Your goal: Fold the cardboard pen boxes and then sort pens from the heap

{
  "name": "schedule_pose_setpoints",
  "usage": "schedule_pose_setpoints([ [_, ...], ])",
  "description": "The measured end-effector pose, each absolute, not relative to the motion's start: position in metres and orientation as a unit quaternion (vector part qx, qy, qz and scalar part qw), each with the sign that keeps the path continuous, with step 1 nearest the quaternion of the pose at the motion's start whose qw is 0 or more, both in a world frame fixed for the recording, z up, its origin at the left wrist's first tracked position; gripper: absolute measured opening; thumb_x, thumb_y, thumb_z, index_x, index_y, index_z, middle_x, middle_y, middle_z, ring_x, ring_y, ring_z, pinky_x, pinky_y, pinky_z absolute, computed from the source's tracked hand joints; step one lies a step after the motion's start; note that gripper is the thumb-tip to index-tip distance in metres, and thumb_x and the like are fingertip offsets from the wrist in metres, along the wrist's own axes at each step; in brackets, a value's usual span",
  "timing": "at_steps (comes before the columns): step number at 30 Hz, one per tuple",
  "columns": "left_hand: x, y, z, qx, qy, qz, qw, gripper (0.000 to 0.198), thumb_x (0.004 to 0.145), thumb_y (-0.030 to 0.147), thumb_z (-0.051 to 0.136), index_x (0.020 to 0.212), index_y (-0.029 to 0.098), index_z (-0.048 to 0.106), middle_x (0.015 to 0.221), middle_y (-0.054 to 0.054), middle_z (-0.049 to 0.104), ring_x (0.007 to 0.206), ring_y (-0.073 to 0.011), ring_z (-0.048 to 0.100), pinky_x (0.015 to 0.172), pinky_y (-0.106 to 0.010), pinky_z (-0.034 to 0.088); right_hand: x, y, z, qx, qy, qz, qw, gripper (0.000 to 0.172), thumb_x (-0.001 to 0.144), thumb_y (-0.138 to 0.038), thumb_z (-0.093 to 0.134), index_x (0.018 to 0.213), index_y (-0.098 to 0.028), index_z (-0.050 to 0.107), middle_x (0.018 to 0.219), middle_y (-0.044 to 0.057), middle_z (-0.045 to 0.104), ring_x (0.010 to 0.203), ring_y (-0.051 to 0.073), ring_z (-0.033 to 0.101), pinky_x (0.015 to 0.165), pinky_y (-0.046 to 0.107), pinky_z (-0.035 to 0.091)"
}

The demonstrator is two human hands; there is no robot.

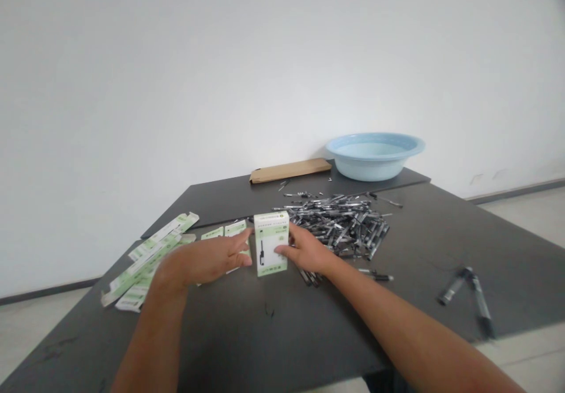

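Observation:
A white and green pen box stands upright at the middle of the dark table, a pen printed on its front. My right hand grips it from the right side, thumb across the front. Just left of the box is my left hand, fingers stretched toward it and apart, holding nothing. Behind the left fingers are two similar boxes, partly hidden by that hand. To the right of the pen box spreads a big heap of black and clear pens, some of it behind my right hand.
Several flattened green and white cartons lie in a stack at the left. A light blue basin and a flat brown cardboard piece sit at the back by the wall. Two loose pens lie near the right edge.

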State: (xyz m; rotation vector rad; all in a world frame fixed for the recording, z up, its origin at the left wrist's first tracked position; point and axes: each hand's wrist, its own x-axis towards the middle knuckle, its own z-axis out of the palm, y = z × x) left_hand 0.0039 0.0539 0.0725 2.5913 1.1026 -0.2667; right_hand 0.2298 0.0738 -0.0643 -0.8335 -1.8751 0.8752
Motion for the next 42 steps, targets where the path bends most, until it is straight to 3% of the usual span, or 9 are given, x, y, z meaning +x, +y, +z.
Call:
schedule_pose_setpoints([
  [6,-0.001,0.060,0.071,0.870,0.452,-0.124,0.153,0.085,0.092,0.062,0.025,0.148,0.000,0.012,0.148,-0.024,0.031,0.132,-0.0321,0.037,0.105,-0.040,0.031,0.221,0.082,-0.068,-0.303,-0.614,0.464,0.562,0.042,0.080,-0.017,0.058,0.119,-0.020,0.041,0.113,0.007,0.061,0.097,0.019,0.060,0.083,0.036,0.050],
  [8,0.000,0.060,0.072,0.876,0.438,-0.117,0.164,0.087,0.091,0.065,0.025,0.148,0.001,0.009,0.149,-0.023,0.029,0.132,-0.0314,0.036,0.106,-0.039,0.030,0.221,0.082,-0.066,-0.289,-0.570,0.526,0.561,0.046,0.079,-0.020,0.059,0.121,-0.021,0.040,0.105,0.005,0.063,0.087,0.018,0.062,0.074,0.034,0.052],
  [12,0.000,0.058,0.073,0.883,0.418,-0.107,0.187,0.090,0.091,0.068,0.025,0.150,0.003,0.005,0.151,-0.020,0.024,0.133,-0.0297,0.035,0.106,-0.035,0.029,0.223,0.078,-0.056,-0.261,-0.480,0.621,0.563,0.074,0.078,-0.030,0.067,0.139,-0.028,0.025,0.081,-0.002,0.065,0.061,0.015,0.061,0.055,0.027,0.049],
  [17,-0.004,0.058,0.071,0.889,0.409,-0.110,0.176,0.090,0.090,0.070,0.025,0.150,0.005,0.008,0.152,-0.018,0.022,0.135,-0.0300,0.030,0.107,-0.033,0.028,0.227,0.076,-0.048,-0.244,-0.420,0.706,0.516,0.034,0.076,-0.032,0.067,0.105,-0.016,0.060,0.078,0.003,0.068,0.061,0.013,0.061,0.053,0.022,0.046],
  [23,-0.002,0.056,0.072,0.890,0.409,-0.103,0.173,0.093,0.088,0.073,0.023,0.151,0.008,0.003,0.153,-0.016,0.016,0.135,-0.0299,0.031,0.107,-0.036,0.028,0.234,0.074,-0.043,-0.150,-0.369,0.806,0.439,0.036,0.074,-0.028,0.063,0.107,-0.016,0.056,0.093,0.010,0.071,0.076,0.020,0.068,0.066,0.030,0.052],
  [27,-0.001,0.055,0.072,0.894,0.398,-0.093,0.185,0.099,0.085,0.078,0.020,0.150,0.007,-0.001,0.152,-0.018,0.018,0.135,-0.0286,0.031,0.107,-0.035,0.028,0.226,0.069,-0.049,-0.155,-0.462,0.764,0.423,0.050,0.074,-0.031,0.068,0.119,-0.022,0.046,0.094,0.007,0.070,0.075,0.020,0.069,0.073,0.036,0.053],
  [32,-0.003,0.055,0.071,0.881,0.414,-0.114,0.199,0.099,0.086,0.077,0.022,0.150,0.006,-0.006,0.145,-0.020,0.037,0.130,-0.0279,0.041,0.103,-0.033,0.034,0.218,0.074,-0.059,-0.315,-0.582,0.573,0.483,0.031,0.078,-0.041,0.065,0.092,-0.014,0.064,0.064,0.001,0.063,0.049,0.013,0.056,0.053,0.026,0.047],
  [36,-0.002,0.052,0.077,0.883,0.415,-0.108,0.190,0.096,0.087,0.076,0.022,0.151,0.008,-0.001,0.151,-0.017,0.024,0.134,-0.0286,0.033,0.105,-0.033,0.030,0.223,0.082,-0.064,-0.332,-0.626,0.473,0.524,0.032,0.078,-0.040,0.066,0.100,-0.017,0.066,0.080,0.003,0.067,0.070,0.018,0.061,0.067,0.031,0.050],
  [42,0.000,0.042,0.084,0.887,0.412,-0.104,0.182,0.087,0.089,0.071,0.027,0.151,0.013,0.005,0.154,-0.014,0.014,0.134,-0.0305,0.033,0.104,-0.034,0.031,0.226,0.082,-0.065,-0.292,-0.628,0.502,0.518,0.033,0.080,-0.036,0.065,0.109,-0.019,0.061,0.100,0.006,0.066,0.091,0.022,0.061,0.081,0.037,0.050],
])
